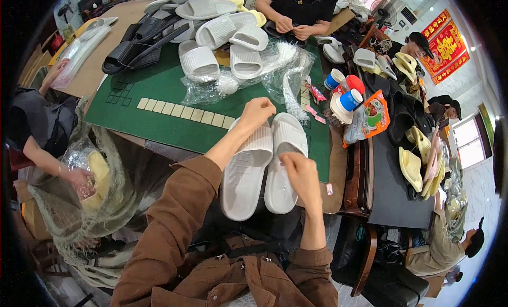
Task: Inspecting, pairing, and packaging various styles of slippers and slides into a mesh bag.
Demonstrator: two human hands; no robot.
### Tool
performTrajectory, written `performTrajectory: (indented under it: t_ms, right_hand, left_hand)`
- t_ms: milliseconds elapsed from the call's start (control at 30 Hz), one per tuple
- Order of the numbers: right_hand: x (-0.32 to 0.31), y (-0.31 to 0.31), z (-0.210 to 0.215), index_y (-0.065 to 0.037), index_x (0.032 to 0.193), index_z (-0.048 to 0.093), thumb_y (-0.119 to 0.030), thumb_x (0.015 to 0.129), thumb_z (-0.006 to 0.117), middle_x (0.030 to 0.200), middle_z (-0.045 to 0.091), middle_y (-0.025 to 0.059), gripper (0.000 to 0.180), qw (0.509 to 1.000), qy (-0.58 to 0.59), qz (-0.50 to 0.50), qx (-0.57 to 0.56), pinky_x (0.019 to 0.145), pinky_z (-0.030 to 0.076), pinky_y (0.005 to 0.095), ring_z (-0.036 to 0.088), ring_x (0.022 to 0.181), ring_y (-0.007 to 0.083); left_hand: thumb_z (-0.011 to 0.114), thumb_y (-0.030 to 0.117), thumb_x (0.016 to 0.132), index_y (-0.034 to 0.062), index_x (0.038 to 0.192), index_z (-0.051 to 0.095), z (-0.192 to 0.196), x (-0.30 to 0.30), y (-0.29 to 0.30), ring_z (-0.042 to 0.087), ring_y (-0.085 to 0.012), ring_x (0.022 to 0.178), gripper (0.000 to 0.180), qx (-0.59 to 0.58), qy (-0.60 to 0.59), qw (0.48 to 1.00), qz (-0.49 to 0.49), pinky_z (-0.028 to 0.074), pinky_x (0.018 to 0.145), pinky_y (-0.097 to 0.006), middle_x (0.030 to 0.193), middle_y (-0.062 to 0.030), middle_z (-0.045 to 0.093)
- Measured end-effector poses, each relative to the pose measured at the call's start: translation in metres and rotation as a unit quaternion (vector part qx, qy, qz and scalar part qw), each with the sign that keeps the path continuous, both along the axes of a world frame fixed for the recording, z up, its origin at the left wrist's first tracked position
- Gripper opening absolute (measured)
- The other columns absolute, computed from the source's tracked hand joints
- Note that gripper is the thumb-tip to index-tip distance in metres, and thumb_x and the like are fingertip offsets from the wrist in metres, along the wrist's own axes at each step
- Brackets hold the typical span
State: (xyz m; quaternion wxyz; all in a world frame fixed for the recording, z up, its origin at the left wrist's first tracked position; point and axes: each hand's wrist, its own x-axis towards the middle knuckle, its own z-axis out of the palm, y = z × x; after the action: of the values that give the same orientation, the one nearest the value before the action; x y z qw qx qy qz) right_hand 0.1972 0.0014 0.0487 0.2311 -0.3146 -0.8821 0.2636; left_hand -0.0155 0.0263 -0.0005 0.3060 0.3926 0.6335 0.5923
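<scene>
A pair of light grey slide slippers lies side by side at the near edge of the green-topped table point(180, 132), toes pointing away from me. Over the strap of the left slipper point(241, 188) hovers my left hand point(257, 114), its fingers pinched together. My right hand point(300, 172) is curled closed beside the strap of the right slipper point(279, 188). Anything thin inside either hand is too small to make out. Beyond them, bundles of white plastic strings point(292, 87) lie on crumpled clear plastic bags point(267, 79).
Grey slippers point(201, 58) and black slippers point(140, 50) are heaped at the back. To the right stand blue-and-white cups point(350, 101) and an orange snack bag point(370, 119). At left, a co-worker's hand point(79, 181) holds a bagged yellow slipper above a green mesh sack point(69, 217); another person sits opposite.
</scene>
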Motion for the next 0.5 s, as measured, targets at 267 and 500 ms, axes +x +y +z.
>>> performTrajectory:
  t_ms: [267, 500]
  right_hand:
    - [-0.053, 0.065, -0.019, -0.001, 0.088, 0.067, -0.018, 0.087, 0.057, 0.078, 0.066, 0.0162, 0.02, 0.982, 0.118, -0.085, 0.118, 0.069, 0.051, 0.0408, 0.065, 0.074, 0.0345]
    - [-0.078, 0.078, -0.015, -0.008, 0.091, 0.071, -0.027, 0.078, 0.065, 0.085, 0.069, 0.0159, 0.024, 0.99, -0.082, -0.112, -0.027, 0.074, 0.051, 0.04, 0.066, 0.082, 0.0312]
  left_hand:
    - [0.061, 0.018, 0.074, -0.0004, 0.073, 0.064, -0.009, 0.002, 0.007, 0.056, -0.0138, 0.065, 0.018, 0.033, 0.003, 0.999, -0.003, 0.044, 0.062, -0.029, 0.067, -0.0072, 0.062]
    - [0.059, 0.017, 0.076, -0.0026, 0.072, 0.058, -0.011, 0.0, 0.003, 0.054, -0.0155, 0.063, 0.02, 0.065, 0.041, 0.997, 0.002, 0.043, 0.061, -0.032, 0.067, -0.0108, 0.06]
